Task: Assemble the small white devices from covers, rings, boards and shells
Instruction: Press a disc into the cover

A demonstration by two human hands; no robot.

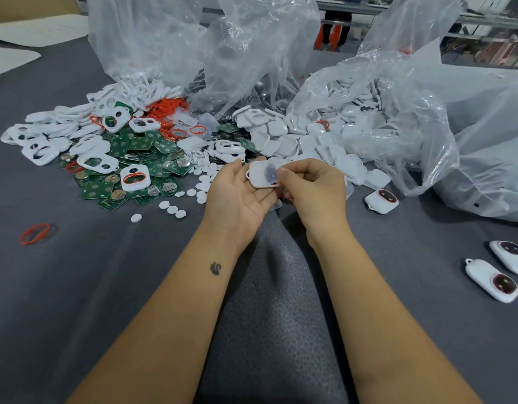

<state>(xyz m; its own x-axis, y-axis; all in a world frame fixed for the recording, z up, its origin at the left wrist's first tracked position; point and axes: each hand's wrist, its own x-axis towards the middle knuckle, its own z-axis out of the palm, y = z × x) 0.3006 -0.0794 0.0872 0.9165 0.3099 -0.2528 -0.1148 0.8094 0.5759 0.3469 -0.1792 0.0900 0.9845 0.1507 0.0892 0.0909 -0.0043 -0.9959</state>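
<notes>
Both hands meet over the grey table (106, 287), just in front of the parts heap. Left hand (237, 193) lies palm up with fingers relaxed and nearly straight, and a white cover (262, 174) rests across its fingertips. Right hand (311, 188) has its fingers curled, thumb and forefinger pinching the cover's right edge; a frosted, see-through piece with a dark patch behind it sits on the cover where the fingers meet, and a thin line of red shows at its lower edge. Whether that red is a ring I cannot tell.

Behind the hands, to the left, green boards (135, 158) lie in a loose pile, with white frames (97, 163) scattered over and beside them. One frame (134, 177) on the boards carries a red ring. A tangle of orange rings (167, 110) sits further back, against a clear bag (152, 39). Small white discs (172, 209) trail from the pile toward the left wrist. To the right, white shells (284, 135) spill from a second clear bag (412, 112).

One finished device (381, 201) lies near the right hand, beside the bag. Two more devices (492, 279) lie side by side at the table's right edge, well apart from the hands. A lone red band (36, 233) lies on the table at far left.
</notes>
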